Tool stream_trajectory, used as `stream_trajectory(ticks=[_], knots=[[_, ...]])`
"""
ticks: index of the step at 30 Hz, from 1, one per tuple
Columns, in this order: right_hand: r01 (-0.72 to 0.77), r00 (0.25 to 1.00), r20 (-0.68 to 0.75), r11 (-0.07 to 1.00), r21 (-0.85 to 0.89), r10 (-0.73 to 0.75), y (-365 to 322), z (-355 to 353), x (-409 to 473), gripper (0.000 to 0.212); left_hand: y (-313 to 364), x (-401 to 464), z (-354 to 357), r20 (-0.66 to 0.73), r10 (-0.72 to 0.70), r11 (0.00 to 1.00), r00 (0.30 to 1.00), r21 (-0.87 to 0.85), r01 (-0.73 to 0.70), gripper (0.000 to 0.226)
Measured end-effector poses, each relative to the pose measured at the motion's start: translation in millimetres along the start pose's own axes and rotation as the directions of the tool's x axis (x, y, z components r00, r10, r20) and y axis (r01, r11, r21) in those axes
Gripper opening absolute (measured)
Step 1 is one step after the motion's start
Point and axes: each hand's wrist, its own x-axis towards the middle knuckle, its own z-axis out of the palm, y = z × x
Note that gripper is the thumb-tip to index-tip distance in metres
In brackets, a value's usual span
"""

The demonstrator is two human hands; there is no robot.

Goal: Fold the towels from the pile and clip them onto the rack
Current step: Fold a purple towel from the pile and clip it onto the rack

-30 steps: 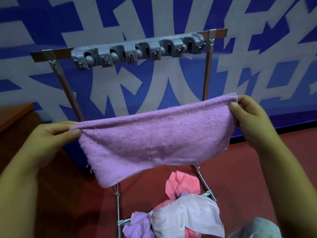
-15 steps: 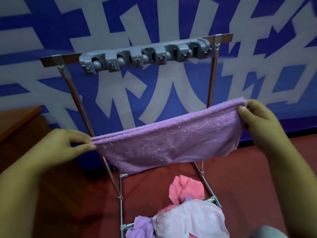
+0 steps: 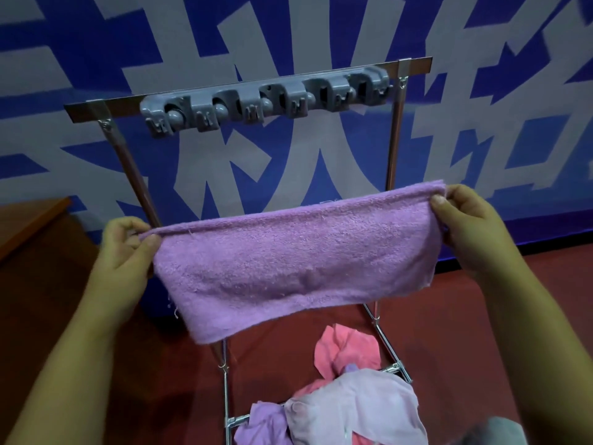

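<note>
A purple towel, folded over lengthwise, hangs stretched between my hands in front of the rack. My left hand pinches its left top corner and my right hand pinches the right top corner. Behind it stands the metal rack with a grey strip of several clips on its top bar; no towel hangs in the clips. Below lies the pile of towels: pink, pale lilac and purple ones, resting on the rack's lower frame.
A blue and white patterned wall stands close behind the rack. A brown wooden surface juts in at the left. The floor is dark red. Something grey shows at the bottom right edge.
The towel's lower part has dropped down and now hangs flat and deeper between my hands. My left hand has risen a little; both hands keep their pinch on the top corners.
</note>
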Motion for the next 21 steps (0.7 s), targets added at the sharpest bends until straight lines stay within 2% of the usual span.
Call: stream_trajectory(ticks=[2, 4, 6, 8, 10, 12, 16, 19, 21], knots=[[-0.076, 0.997, -0.003, 0.992, -0.098, 0.076, 11, 10, 9, 0.014, -8, 2, 14, 0.008, -0.057, 0.997, 0.998, -0.054, 0.057, 0.036], [-0.215, 0.977, -0.023, 0.962, -0.170, 0.214, 22, 25, 21, 0.014, -18, 7, 28, 0.066, -0.189, 0.977, 0.980, -0.090, 0.194, 0.044], [-0.327, 0.945, -0.066, 0.921, -0.210, 0.320, 31, 40, 28, 0.020, -19, 8, 42, 0.126, -0.275, 0.956, 0.953, -0.071, 0.285, 0.039], [-0.325, 0.946, -0.083, 0.908, -0.263, 0.314, 31, 53, 30, 0.029, -7, 3, 55, 0.189, -0.300, 0.949, 0.935, -0.044, 0.313, 0.032], [-0.222, 0.974, -0.051, 0.910, -0.350, 0.219, 18, 69, 21, 0.025, 9, -2, 68, 0.279, -0.277, 0.954, 0.920, -0.035, 0.298, 0.029], [-0.060, 0.995, 0.043, 0.899, -0.434, 0.087, 0, 86, 4, 0.019, 30, -13, 81, 0.375, -0.250, 0.952, 0.893, -0.073, 0.297, 0.029], [0.268, 0.948, 0.280, 0.849, -0.456, -0.148, -31, 110, -30, 0.019, 61, -32, 97, 0.538, -0.178, 0.939, 0.824, -0.157, 0.305, 0.021], [0.373, 0.897, 0.399, 0.815, -0.444, -0.193, -45, 108, -41, 0.010, 68, -34, 94, 0.612, -0.113, 0.932, 0.783, -0.207, 0.296, 0.034], [0.393, 0.886, 0.413, 0.813, -0.429, -0.210, -53, 103, -43, 0.010, 71, -36, 91, 0.602, -0.077, 0.942, 0.794, -0.217, 0.256, 0.032]])
